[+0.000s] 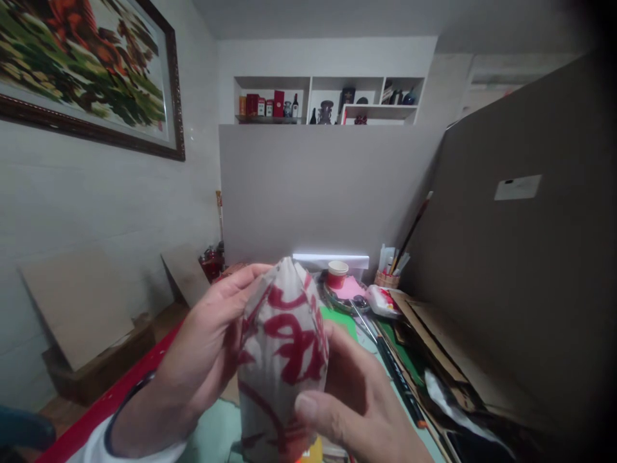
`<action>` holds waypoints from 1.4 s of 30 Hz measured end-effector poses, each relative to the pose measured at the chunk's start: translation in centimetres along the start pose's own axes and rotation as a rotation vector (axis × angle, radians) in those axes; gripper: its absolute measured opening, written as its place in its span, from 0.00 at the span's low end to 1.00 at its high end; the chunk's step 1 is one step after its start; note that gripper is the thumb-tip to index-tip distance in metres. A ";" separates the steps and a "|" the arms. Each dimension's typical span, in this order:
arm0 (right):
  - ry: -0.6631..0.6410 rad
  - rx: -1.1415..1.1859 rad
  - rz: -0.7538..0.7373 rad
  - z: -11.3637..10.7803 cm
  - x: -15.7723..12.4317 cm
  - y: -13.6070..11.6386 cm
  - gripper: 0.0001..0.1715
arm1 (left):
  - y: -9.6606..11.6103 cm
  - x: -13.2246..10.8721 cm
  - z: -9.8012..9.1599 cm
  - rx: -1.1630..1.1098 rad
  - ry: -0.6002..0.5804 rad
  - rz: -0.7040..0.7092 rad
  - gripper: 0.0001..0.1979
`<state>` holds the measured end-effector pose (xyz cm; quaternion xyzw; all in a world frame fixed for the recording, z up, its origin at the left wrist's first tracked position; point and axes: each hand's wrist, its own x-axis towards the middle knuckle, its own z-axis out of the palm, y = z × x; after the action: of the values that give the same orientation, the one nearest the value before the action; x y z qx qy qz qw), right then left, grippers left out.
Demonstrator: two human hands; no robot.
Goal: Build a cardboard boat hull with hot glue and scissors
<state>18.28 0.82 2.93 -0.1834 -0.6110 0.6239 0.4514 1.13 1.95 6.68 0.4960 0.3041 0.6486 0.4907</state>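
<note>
Standing at far left, a flat beige board is leaning. With our left hand, fingers clamped, we are gripping the left side of a wrapped bundle; its thin, creased, red-marked white covering is narrowing to a folded peak. We are holding it upright over the greenish tabletop. Our right hand is clamping the bundle's right side, thumb on the front. Farther right, stiff cardboard is lying in layers.

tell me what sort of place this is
Probably a home study or small workroom: a pen holder stands on a cluttered table, a framed picture hangs on the wall, and shelves hold bottles and a vase.
</note>
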 end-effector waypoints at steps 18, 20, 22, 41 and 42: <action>-0.161 0.224 -0.086 -0.5 1.0 1.5 0.27 | 1.2 -2.5 -0.6 -0.211 -0.042 -0.167 0.18; -0.117 0.209 -0.042 -0.4 0.8 1.4 0.26 | 1.1 -2.5 -0.5 -0.129 -0.008 -0.107 0.18; -0.060 0.209 0.001 -0.3 0.6 1.4 0.24 | 1.1 -2.4 -0.4 -0.016 0.042 -0.035 0.20; -0.053 0.257 -0.025 0.1 0.8 1.2 0.20 | 1.2 -2.7 -0.3 -0.148 -0.062 -0.107 0.16; -0.011 0.255 -0.009 0.2 0.7 1.1 0.19 | 1.2 -2.7 -0.3 -0.103 -0.052 -0.081 0.15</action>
<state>17.38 1.43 2.19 -0.1182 -0.5299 0.6957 0.4704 0.50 -0.91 6.72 0.4742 0.2775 0.6296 0.5493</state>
